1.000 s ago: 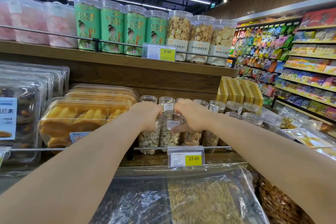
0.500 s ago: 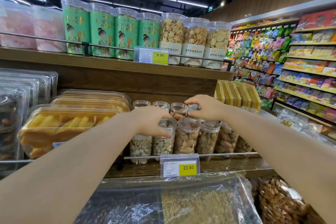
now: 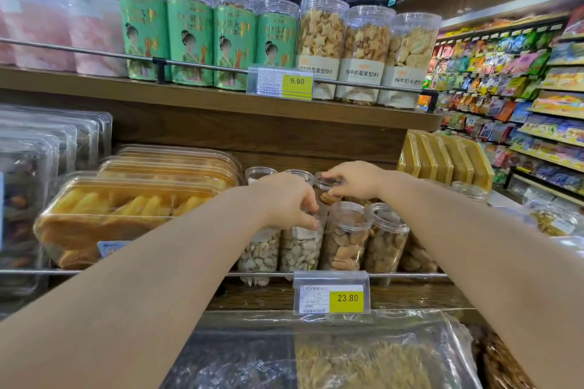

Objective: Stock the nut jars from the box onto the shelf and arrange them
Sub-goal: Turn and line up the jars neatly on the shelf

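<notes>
Several clear plastic nut jars stand in rows on the middle wooden shelf (image 3: 395, 294) behind a metal rail. My left hand (image 3: 286, 202) grips the lid end of a front-row jar of pale nuts (image 3: 300, 246). My right hand (image 3: 354, 178) reaches further back and pinches the lid of a second-row jar of brown nuts (image 3: 328, 191). Beside these, a jar of brown nuts (image 3: 346, 240) and another jar (image 3: 385, 240) stand upright in the front row. No box is in view.
Clear trays of yellow dried fruit (image 3: 126, 208) sit left of the jars. Yellow packs (image 3: 442, 158) stand to the right. The upper shelf carries green canisters (image 3: 189, 38) and biscuit jars (image 3: 363, 50). A 23.80 price tag (image 3: 331, 295) hangs on the rail. Bulk bins (image 3: 347, 357) lie below.
My right hand has moved from the front-row jars back to a second-row jar's lid. My left hand stays on the front pale-nut jar. The camera has shifted slightly.
</notes>
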A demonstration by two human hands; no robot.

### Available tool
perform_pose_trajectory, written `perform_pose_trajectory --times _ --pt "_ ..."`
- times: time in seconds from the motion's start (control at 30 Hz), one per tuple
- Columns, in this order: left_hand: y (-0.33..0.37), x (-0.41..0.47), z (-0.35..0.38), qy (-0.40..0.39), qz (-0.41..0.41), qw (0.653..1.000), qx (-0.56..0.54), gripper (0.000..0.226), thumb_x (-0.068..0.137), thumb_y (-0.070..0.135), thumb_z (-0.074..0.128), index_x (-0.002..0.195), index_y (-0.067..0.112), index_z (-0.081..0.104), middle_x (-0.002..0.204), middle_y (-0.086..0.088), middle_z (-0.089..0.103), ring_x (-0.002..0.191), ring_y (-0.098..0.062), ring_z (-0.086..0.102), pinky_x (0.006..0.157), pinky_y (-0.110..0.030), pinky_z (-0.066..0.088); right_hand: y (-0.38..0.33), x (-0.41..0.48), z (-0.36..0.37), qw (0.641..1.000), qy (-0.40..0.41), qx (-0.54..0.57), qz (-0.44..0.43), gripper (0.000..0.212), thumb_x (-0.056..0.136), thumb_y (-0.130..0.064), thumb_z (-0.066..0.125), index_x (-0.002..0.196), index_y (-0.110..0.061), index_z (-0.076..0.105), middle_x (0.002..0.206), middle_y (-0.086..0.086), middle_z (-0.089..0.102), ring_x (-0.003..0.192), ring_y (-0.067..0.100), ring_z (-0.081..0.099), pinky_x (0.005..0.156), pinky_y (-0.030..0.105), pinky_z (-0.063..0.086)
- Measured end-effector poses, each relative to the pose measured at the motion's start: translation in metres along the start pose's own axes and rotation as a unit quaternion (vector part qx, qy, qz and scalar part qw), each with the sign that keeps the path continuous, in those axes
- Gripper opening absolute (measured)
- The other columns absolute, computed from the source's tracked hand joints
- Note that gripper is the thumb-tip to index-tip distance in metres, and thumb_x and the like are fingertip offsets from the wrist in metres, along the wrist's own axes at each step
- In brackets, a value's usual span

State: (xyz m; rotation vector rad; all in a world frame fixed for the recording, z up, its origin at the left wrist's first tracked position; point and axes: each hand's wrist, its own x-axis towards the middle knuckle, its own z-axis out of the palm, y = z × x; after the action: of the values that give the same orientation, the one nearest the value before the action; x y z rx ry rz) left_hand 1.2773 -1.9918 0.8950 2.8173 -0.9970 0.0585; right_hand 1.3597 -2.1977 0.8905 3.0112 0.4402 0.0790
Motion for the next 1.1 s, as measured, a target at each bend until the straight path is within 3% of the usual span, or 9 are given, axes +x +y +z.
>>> perform_pose_trajectory --times 0.1,0.17,0.27,0.37,0.43,0.57,0.8,1.0,1.1 --pt "-0.001 0.0 0.001 0.005 0.002 1.0 0.001 0.043 0.086 0.047 0.063 0.123 0.025 0.062 0.119 0.006 0.062 0.108 -0.01 0.055 0.084 -0.022 0.04 -0.004 0.003 0.002 0.998 0.061 -0.015 0.02 0.052 0.084 -0.058 0.058 0.122 -0.023 0.061 0.12 0.001 0.058 0.107 0.02 0.056 0.09 0.039 0.049" --pt "-0.001 0.0 0.002 0.005 0.002 1.0 0.001 0.043 0.086 0.046 0.063 0.122 0.024 0.063 0.12 0.006 0.062 0.108 -0.01 0.055 0.083 -0.022 0.039 -0.005 0.006 0.002 0.998 0.061 0.012 0.031 0.053 0.083 -0.062 0.055 0.116 -0.022 0.064 0.113 0.001 0.059 0.104 0.021 0.056 0.088 0.038 0.049" --pt "-0.001 0.001 0.002 0.004 0.001 1.0 0.001 0.044 0.086 0.046 0.063 0.123 0.024 0.062 0.12 0.006 0.062 0.109 -0.011 0.055 0.082 -0.022 0.039 -0.001 0.003 -0.009 0.993 0.013 0.107 0.039 0.05 0.089 -0.057 0.05 0.124 -0.023 0.063 0.125 -0.001 0.061 0.118 0.018 0.053 0.098 0.034 0.043" --pt "0.0 0.001 0.001 0.006 -0.002 1.0 0.003 0.044 0.086 0.047 0.063 0.124 0.025 0.062 0.12 0.006 0.061 0.108 -0.011 0.054 0.08 -0.022 0.037 0.004 -0.004 -0.02 0.995 -0.014 0.095 0.025 0.055 0.088 -0.047 0.061 0.136 -0.023 0.051 0.144 -0.002 0.046 0.134 0.018 0.041 0.11 0.035 0.033" --pt "0.0 0.001 0.001 0.005 -0.003 1.0 0.007 0.044 0.086 0.047 0.063 0.124 0.025 0.062 0.12 0.006 0.061 0.109 -0.012 0.054 0.08 -0.023 0.037 0.005 -0.007 -0.02 0.995 -0.048 0.081 0.023 0.056 0.087 -0.044 0.063 0.138 -0.025 0.049 0.147 -0.003 0.043 0.135 0.018 0.038 0.11 0.034 0.032" --pt "0.001 0.0 0.001 0.005 0.0 1.0 0.009 0.044 0.086 0.047 0.063 0.124 0.025 0.061 0.121 0.006 0.062 0.11 -0.011 0.055 0.082 -0.022 0.039 0.004 -0.005 -0.01 0.999 -0.011 0.05 0.011 0.044 0.091 -0.037 0.061 0.132 -0.023 0.055 0.14 -0.002 0.051 0.126 0.017 0.048 0.103 0.035 0.041" --pt "0.001 -0.001 0.0 0.002 0.001 1.0 0.008 0.045 0.087 0.046 0.062 0.126 0.024 0.06 0.123 0.006 0.061 0.112 -0.012 0.055 0.083 -0.022 0.04 0.001 0.003 0.001 0.998 0.057 -0.005 0.025 0.045 0.085 -0.054 0.059 0.116 -0.022 0.062 0.108 -0.003 0.061 0.098 0.018 0.058 0.079 0.033 0.048" --pt "0.002 -0.002 -0.001 -0.004 -0.001 1.0 0.011 0.045 0.087 0.046 0.062 0.127 0.024 0.059 0.123 0.005 0.06 0.111 -0.012 0.055 0.084 -0.024 0.041 0.0 -0.017 -0.014 0.999 0.023 0.01 0.024 0.047 0.092 -0.051 0.05 0.135 -0.031 0.05 0.138 -0.006 0.052 0.128 0.018 0.046 0.104 0.041 0.038" --pt "0.003 -0.003 -0.002 -0.009 -0.007 1.0 0.019 0.045 0.087 0.047 0.062 0.126 0.024 0.059 0.124 0.004 0.06 0.112 -0.013 0.054 0.084 -0.025 0.042 -0.007 -0.045 -0.03 0.998 -0.001 0.069 -0.008 0.046 0.095 -0.041 0.052 0.137 -0.024 0.049 0.139 -0.004 0.051 0.128 0.015 0.046 0.105 0.031 0.035"
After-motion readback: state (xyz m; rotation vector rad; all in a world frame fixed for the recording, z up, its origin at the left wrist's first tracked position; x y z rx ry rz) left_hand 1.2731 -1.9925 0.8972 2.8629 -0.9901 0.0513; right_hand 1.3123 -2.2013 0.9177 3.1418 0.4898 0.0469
